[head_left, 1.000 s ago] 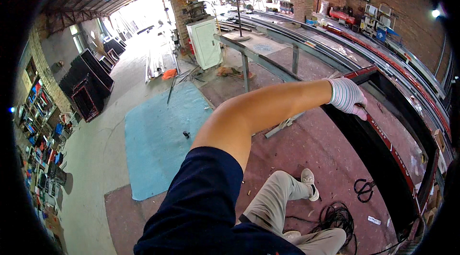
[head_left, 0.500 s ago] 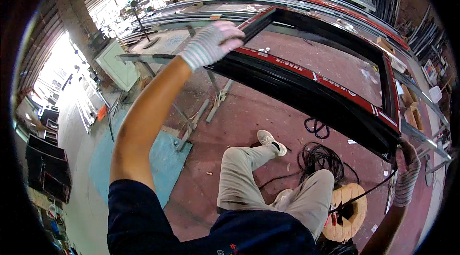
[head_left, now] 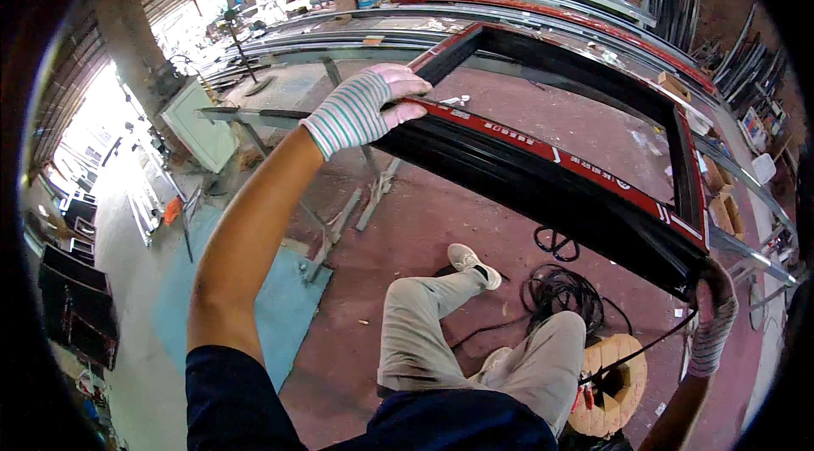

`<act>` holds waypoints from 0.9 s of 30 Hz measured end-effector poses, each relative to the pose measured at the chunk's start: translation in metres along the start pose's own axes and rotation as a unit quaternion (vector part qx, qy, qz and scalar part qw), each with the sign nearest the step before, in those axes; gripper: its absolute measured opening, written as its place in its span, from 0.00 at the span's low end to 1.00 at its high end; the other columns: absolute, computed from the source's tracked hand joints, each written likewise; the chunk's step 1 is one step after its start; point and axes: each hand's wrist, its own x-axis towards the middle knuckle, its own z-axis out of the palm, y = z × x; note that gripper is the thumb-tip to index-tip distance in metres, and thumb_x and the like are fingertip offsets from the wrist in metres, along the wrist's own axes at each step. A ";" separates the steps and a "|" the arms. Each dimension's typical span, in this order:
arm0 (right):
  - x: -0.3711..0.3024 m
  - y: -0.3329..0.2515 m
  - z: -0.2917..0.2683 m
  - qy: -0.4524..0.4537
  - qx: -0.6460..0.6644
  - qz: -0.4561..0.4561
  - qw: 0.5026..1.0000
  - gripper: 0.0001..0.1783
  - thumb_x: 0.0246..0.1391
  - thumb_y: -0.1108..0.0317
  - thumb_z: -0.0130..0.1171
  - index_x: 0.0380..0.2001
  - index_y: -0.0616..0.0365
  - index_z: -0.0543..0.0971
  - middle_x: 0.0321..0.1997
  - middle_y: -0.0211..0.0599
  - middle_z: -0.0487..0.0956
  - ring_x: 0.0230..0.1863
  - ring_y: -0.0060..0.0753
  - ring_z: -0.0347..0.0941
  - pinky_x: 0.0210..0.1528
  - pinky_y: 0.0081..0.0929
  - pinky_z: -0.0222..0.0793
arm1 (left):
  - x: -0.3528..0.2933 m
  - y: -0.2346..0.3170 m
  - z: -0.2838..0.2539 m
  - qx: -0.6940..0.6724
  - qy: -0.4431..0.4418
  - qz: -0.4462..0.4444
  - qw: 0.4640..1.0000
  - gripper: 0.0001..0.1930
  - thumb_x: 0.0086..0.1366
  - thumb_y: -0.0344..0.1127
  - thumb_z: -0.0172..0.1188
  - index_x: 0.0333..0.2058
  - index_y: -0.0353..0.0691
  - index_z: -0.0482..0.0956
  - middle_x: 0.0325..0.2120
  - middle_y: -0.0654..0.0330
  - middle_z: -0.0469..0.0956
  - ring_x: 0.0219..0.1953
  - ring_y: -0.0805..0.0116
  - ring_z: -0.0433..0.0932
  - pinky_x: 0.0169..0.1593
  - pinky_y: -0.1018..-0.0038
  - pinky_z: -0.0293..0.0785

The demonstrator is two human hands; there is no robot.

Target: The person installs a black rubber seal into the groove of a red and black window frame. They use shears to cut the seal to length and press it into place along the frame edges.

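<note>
Frame [head_left: 500,175] spanning left hand [head_left: 365,108] to right hand [head_left: 716,311].
Left grasps corner; right's grip hidden — steady both ends evenly — keep cord [head_left: 657,341] below right hand clear.

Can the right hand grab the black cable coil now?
Probably not: the right hand is up at the black frame, and the cable coil lies on the floor, partly behind a knee.

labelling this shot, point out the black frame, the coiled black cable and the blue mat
Black frame [head_left: 534,180], head view: its near side
Coiled black cable [head_left: 549,290], head view: middle of the coil
Blue mat [head_left: 284,307], head view: bare part near its right edge
</note>
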 end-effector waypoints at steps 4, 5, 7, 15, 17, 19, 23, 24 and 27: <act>-0.001 -0.009 0.000 -0.007 -0.018 0.025 0.999 0.19 0.62 0.70 0.62 0.55 0.63 0.78 0.50 0.33 0.82 0.48 0.24 0.76 0.52 0.24 0.73 | 0.019 0.008 0.011 -0.007 -0.074 -0.021 0.997 0.19 0.64 0.43 0.65 0.50 0.39 0.82 0.45 0.51 0.83 0.50 0.52 0.80 0.57 0.62 0.74; 0.000 -0.017 0.004 -0.011 -0.020 0.027 0.999 0.19 0.62 0.70 0.62 0.55 0.63 0.79 0.50 0.33 0.82 0.48 0.24 0.76 0.52 0.24 0.73 | 0.019 0.008 0.013 -0.027 -0.080 -0.044 0.996 0.19 0.64 0.43 0.65 0.51 0.40 0.82 0.46 0.51 0.83 0.50 0.52 0.80 0.57 0.62 0.74; 0.001 -0.030 0.016 -0.016 -0.020 0.043 0.999 0.19 0.62 0.69 0.63 0.54 0.63 0.79 0.48 0.32 0.82 0.47 0.23 0.76 0.52 0.24 0.73 | 0.017 0.011 0.005 -0.053 -0.104 -0.077 0.990 0.19 0.64 0.42 0.65 0.51 0.41 0.82 0.46 0.51 0.82 0.51 0.52 0.80 0.58 0.63 0.74; -0.005 -0.041 0.009 -0.017 -0.015 0.079 0.997 0.19 0.60 0.68 0.65 0.53 0.63 0.80 0.43 0.28 0.82 0.43 0.22 0.76 0.48 0.22 0.73 | 0.021 0.007 0.016 -0.056 -0.085 -0.059 0.993 0.17 0.63 0.37 0.64 0.51 0.41 0.82 0.47 0.54 0.82 0.52 0.55 0.79 0.60 0.65 0.72; -0.009 -0.051 0.012 -0.011 -0.017 0.080 0.997 0.19 0.60 0.69 0.65 0.53 0.63 0.80 0.43 0.28 0.82 0.41 0.19 0.75 0.44 0.20 0.72 | 0.020 0.005 0.015 -0.048 -0.071 -0.060 0.995 0.17 0.64 0.39 0.64 0.50 0.41 0.83 0.46 0.53 0.82 0.51 0.54 0.79 0.58 0.64 0.73; -0.013 -0.056 0.010 -0.019 0.010 0.089 0.996 0.19 0.60 0.70 0.65 0.53 0.63 0.80 0.42 0.28 0.82 0.39 0.17 0.74 0.42 0.19 0.72 | 0.015 0.001 0.017 -0.050 -0.059 -0.045 0.996 0.17 0.64 0.37 0.64 0.50 0.41 0.83 0.45 0.52 0.82 0.51 0.53 0.79 0.58 0.63 0.73; -0.019 -0.057 -0.010 -0.067 -0.010 0.135 0.989 0.19 0.59 0.72 0.63 0.54 0.62 0.80 0.44 0.31 0.82 0.44 0.19 0.76 0.50 0.21 0.73 | 0.005 -0.004 0.022 -0.026 -0.026 -0.041 0.998 0.17 0.64 0.31 0.61 0.52 0.40 0.82 0.47 0.50 0.81 0.53 0.53 0.78 0.60 0.64 0.71; -0.022 -0.051 -0.015 -0.070 0.026 0.135 0.988 0.19 0.60 0.72 0.63 0.54 0.62 0.80 0.44 0.32 0.83 0.44 0.19 0.76 0.49 0.22 0.74 | 0.004 -0.001 0.022 -0.021 -0.022 -0.052 0.998 0.17 0.64 0.30 0.61 0.52 0.40 0.82 0.48 0.50 0.81 0.53 0.53 0.78 0.60 0.64 0.70; -0.021 -0.039 -0.032 -0.083 0.057 0.140 0.985 0.19 0.61 0.71 0.63 0.55 0.62 0.80 0.42 0.30 0.83 0.42 0.19 0.77 0.48 0.21 0.75 | 0.008 0.007 0.021 -0.024 -0.044 -0.076 0.996 0.18 0.67 0.28 0.58 0.55 0.39 0.79 0.50 0.49 0.79 0.55 0.52 0.77 0.62 0.64 0.69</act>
